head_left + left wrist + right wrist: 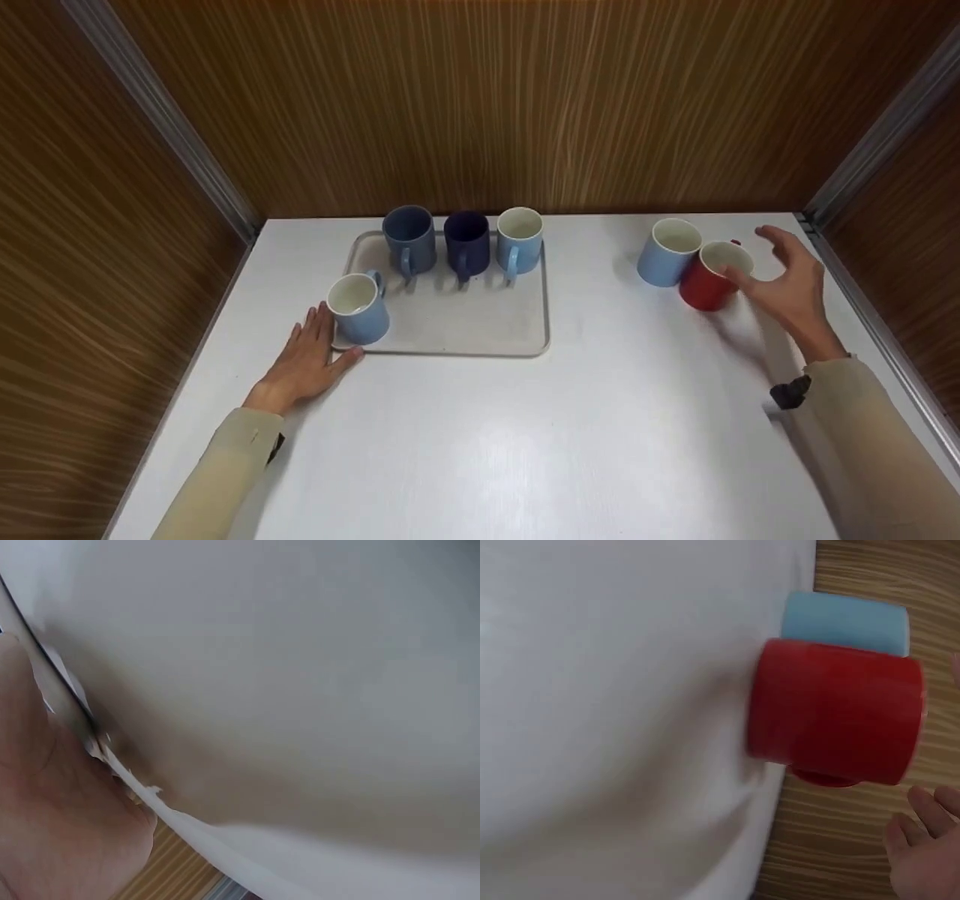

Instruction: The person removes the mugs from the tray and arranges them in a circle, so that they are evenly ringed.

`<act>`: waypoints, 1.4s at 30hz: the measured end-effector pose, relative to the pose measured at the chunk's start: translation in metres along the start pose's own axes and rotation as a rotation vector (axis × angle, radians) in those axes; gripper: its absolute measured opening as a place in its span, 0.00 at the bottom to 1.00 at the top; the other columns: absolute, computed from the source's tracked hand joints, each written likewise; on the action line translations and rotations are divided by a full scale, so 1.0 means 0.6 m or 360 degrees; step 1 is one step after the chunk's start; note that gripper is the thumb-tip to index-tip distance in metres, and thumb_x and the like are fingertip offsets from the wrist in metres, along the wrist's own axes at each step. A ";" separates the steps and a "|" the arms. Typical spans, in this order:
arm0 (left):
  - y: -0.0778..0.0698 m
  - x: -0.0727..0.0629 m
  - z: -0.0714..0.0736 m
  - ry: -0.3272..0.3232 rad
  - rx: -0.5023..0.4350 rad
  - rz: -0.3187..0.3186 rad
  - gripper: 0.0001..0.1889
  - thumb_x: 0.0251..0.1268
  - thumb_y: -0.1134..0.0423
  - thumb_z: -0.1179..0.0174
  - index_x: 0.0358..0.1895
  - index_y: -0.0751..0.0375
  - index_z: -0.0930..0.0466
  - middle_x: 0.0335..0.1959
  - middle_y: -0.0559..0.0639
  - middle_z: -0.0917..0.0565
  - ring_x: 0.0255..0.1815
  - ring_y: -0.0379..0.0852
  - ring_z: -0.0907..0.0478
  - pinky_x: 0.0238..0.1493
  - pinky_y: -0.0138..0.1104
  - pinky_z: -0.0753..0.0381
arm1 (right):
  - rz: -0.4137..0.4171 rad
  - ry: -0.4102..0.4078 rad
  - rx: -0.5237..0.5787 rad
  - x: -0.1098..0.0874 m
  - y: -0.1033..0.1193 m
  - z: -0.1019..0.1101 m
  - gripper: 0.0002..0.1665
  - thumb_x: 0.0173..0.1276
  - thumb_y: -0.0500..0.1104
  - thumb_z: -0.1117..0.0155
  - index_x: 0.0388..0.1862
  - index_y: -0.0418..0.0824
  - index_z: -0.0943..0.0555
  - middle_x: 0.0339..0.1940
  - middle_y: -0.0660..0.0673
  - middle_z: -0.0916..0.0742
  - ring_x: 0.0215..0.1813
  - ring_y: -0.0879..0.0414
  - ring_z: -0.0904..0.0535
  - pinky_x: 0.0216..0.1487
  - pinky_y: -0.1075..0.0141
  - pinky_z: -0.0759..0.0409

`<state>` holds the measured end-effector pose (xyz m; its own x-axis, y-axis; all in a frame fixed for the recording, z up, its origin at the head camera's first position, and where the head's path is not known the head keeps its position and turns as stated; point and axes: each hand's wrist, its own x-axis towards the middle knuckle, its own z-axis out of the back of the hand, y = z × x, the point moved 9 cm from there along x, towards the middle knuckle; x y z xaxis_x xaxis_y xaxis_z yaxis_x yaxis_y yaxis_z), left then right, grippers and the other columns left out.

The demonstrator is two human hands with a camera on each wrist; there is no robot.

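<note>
1. Because the tray (480, 322) may need steadying, left hand (301, 364) lies spread around its near-left corner, gripping nothing.
2. Red mug (702, 289): right of tray; right hand (795, 296) gapes beside it, empty, presumably matching its girth.

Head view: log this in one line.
left hand: beside tray; right hand: open near red mug; tray: four mugs; light-blue mug: beside red mug

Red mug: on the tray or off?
Off: in the head view the red mug stands on the white table, right of the tray, with a gap between.
</note>
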<state>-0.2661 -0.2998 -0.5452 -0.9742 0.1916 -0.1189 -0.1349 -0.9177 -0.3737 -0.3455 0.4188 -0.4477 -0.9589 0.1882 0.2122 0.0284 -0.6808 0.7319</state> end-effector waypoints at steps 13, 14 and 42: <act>0.010 0.010 -0.006 0.0042 0.0001 0.0001 0.58 0.80 0.29 0.53 0.86 0.73 0.68 0.89 0.69 0.64 0.90 0.68 0.67 0.88 0.61 0.65 | 0.0556 0.0037 0.0074 -0.005 0.180 -0.032 0.47 0.60 0.43 0.16 0.77 0.39 0.26 0.76 0.35 0.21 0.75 0.31 0.27 0.75 0.28 0.31; 0.010 0.010 -0.006 0.0041 0.0000 -0.0002 0.58 0.80 0.29 0.52 0.86 0.73 0.68 0.89 0.69 0.64 0.90 0.68 0.67 0.88 0.61 0.65 | 0.0601 0.0039 0.0088 -0.006 0.193 -0.038 0.46 0.60 0.43 0.16 0.77 0.39 0.25 0.75 0.35 0.20 0.74 0.31 0.26 0.75 0.28 0.31; 0.007 0.019 -0.009 -0.0034 0.0002 -0.0063 0.58 0.80 0.31 0.49 0.86 0.73 0.67 0.88 0.71 0.61 0.90 0.68 0.65 0.88 0.61 0.62 | 0.0800 0.0847 0.0333 -0.031 0.476 -0.342 0.55 0.63 0.57 0.18 0.83 0.40 0.32 0.81 0.41 0.25 0.82 0.45 0.30 0.83 0.49 0.31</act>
<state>-0.2770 -0.2999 -0.5529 -0.9717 0.2205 -0.0845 -0.1738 -0.9100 -0.3764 -0.3777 0.0758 -0.3756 -0.8216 -0.5120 0.2507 0.4999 -0.4359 0.7484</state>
